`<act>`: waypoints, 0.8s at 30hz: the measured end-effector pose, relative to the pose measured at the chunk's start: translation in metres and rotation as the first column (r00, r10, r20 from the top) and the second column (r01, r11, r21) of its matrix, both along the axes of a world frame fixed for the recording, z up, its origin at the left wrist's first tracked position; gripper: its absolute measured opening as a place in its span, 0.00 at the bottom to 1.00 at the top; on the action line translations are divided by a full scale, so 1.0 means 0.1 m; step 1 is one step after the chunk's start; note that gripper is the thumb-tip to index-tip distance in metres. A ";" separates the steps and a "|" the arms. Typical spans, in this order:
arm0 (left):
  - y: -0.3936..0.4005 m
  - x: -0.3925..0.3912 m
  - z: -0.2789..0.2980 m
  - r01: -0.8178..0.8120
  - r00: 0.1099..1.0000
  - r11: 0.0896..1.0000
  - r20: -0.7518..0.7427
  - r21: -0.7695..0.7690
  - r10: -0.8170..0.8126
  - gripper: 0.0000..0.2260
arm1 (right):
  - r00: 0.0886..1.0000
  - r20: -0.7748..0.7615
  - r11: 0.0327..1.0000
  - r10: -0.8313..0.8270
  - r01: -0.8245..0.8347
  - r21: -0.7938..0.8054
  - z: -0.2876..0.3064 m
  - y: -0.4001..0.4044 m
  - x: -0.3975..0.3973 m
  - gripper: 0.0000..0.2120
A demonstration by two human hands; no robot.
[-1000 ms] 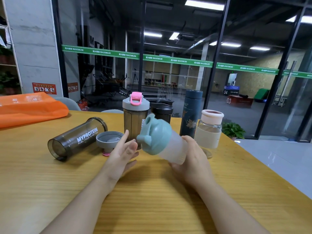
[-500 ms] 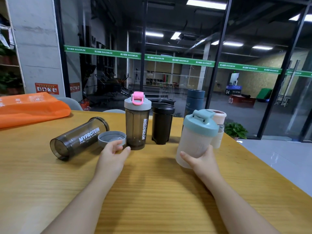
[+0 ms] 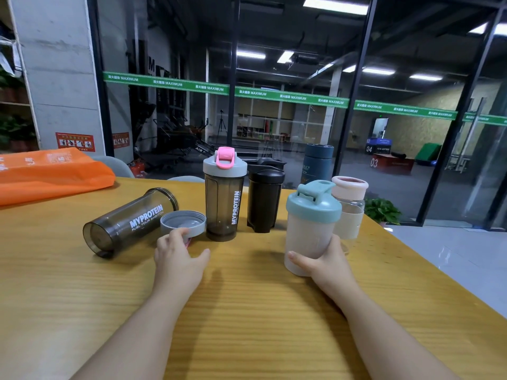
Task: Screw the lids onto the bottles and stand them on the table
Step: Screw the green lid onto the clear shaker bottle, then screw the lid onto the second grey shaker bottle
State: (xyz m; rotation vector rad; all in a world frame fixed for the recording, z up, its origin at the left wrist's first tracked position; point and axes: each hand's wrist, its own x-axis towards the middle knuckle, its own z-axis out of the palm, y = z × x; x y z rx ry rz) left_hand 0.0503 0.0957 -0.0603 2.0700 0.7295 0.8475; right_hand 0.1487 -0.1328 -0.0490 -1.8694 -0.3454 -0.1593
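My right hand (image 3: 327, 263) grips the base of a frosted bottle (image 3: 308, 237) with a teal lid (image 3: 314, 201), upright on the wooden table (image 3: 247, 311). My left hand (image 3: 178, 255) reaches the near edge of a grey lid (image 3: 183, 222) lying upside down, fingers curled over its rim. Beside it a smoky MYPROTEIN bottle (image 3: 130, 222) lies on its side with no lid, mouth pointing away. Standing capped behind are a smoky bottle with a grey and pink lid (image 3: 223, 196), a black bottle (image 3: 264, 200), a dark blue flask (image 3: 317, 163) and a clear bottle with a pink lid (image 3: 349, 207).
An orange bag (image 3: 52, 174) lies at the table's far left. The table's right edge (image 3: 428, 272) drops to a pale floor. A glass wall stands behind the table, with a potted plant (image 3: 382, 211) low at the right.
My right hand has turned the teal-lidded bottle upright and lowered it onto the table at the right. My left hand let go of its lid and moved left to the grey lid.
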 end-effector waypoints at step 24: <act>0.08 0.05 0.07 -0.079 0.990 0.989 0.106 -0.121 0.092 0.07 | 0.865 0.470 0.984 -0.176 0.136 0.118 0.06 0.06 -0.22 0.16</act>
